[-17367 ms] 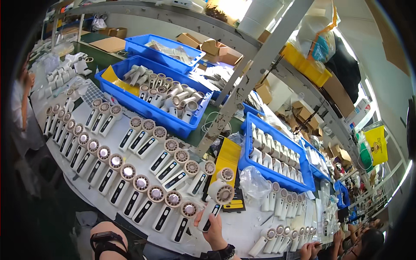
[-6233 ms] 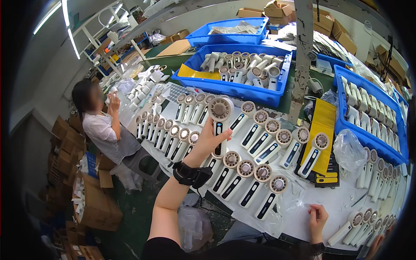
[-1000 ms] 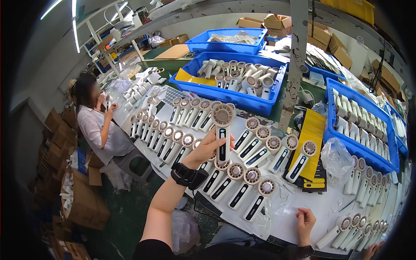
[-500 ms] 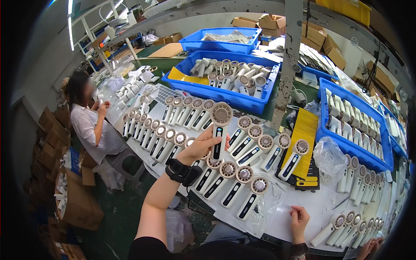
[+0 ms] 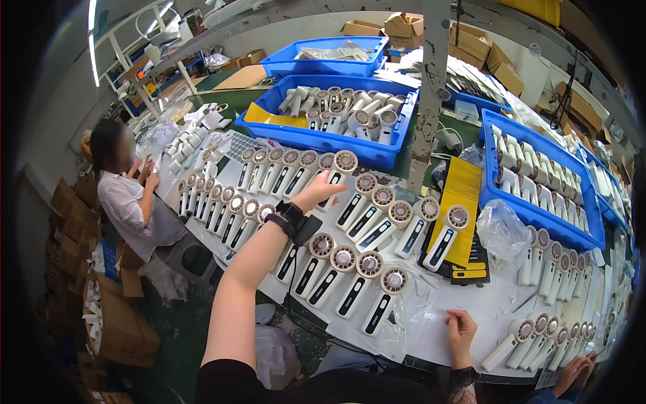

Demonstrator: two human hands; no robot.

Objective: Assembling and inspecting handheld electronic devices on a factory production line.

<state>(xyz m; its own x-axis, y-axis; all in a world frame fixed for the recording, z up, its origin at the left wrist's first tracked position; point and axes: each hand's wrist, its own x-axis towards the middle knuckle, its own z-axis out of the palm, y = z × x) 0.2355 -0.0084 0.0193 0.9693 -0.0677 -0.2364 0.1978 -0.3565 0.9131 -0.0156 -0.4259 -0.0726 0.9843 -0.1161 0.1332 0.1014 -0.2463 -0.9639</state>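
The left hand (image 5: 317,192) reaches out to mid-frame, its arm coming up from the lower edge with a black wrist strap (image 5: 291,219). Its fingers are closed around the handle of a white handheld fan (image 5: 341,167), whose round head shows just above the hand, at the end of the upper row of fans (image 5: 282,167) laid on the surface (image 5: 464,296). Whether the fan is lifted or resting on the surface cannot be told.

The right hand (image 5: 460,334) lies low and right of centre, palm down on the white surface, fingers loosely together, holding nothing. Clear plastic wrap (image 5: 404,323) lies just left of it, and the lower row of fans (image 5: 343,269) runs up and left from there.

A second row of fans (image 5: 400,219) lies right of the left hand, reaching onto a yellow sheet (image 5: 464,195). A clear bag (image 5: 503,232) sits right of the sheet. Above, in the upper middle, a blue bin (image 5: 323,138) holds piled fans; another blue bin (image 5: 538,215) at the right holds fans in rows. More fans (image 5: 552,323) stand in the lower right.

At the left edge another person (image 5: 128,195) in a white top sits at the surface, hands raised by the face. Cardboard boxes (image 5: 101,316) are stacked at the lower left on the floor.
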